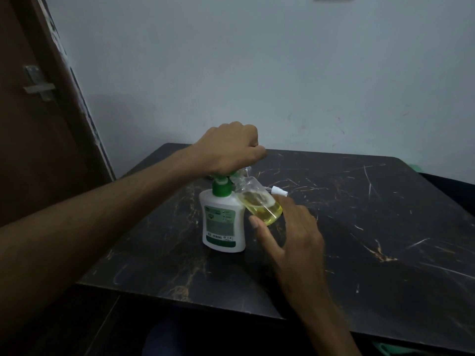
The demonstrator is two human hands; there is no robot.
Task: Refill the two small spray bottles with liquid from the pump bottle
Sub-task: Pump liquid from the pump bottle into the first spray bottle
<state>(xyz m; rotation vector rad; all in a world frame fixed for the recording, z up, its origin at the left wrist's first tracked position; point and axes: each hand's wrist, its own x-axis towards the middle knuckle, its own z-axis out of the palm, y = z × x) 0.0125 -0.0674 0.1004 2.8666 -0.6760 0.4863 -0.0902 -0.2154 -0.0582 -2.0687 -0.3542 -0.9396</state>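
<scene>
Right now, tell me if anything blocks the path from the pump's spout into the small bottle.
Nothing visible does. The small bottle, tilted in the right hand, has its open neck against the pump bottle, though the left hand hides the spout.

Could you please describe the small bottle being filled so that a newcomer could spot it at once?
On the dark marbled table stands a white pump bottle with a green top. The small spray bottle leans tilted against its right side, held by the right hand. Unlike its opaque neighbour, it is clear, with yellow liquid inside.
</scene>
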